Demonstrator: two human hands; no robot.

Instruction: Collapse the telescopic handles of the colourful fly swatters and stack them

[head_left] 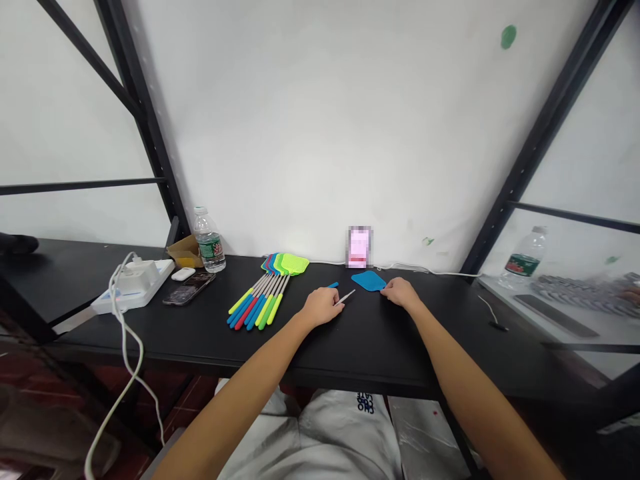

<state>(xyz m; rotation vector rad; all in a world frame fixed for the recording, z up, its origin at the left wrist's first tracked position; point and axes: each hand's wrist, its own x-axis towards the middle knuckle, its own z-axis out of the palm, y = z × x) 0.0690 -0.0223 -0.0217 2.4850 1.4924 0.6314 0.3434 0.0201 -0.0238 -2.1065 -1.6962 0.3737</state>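
Observation:
My left hand (321,307) is closed on a thin, pale rod (346,296) whose tip points up and to the right. A short blue end (333,285) shows just beyond its fingers; whether it belongs to the rod I cannot tell. To the right, my right hand (399,292) pinches the lower right corner of a flat blue fly swatter head (369,281). The rod tip and the swatter head are apart. Left of my hands lies a fanned pile of several fly swatters (263,291) with blue, red, green and yellow handles, their heads toward the wall.
A phone (359,247) leans on the wall behind the swatter head. Farther left are a water bottle (209,241), a cardboard box (186,252), a dark phone (189,289), a white case (183,274) and a power strip (133,287). A short cable (493,313) lies at right.

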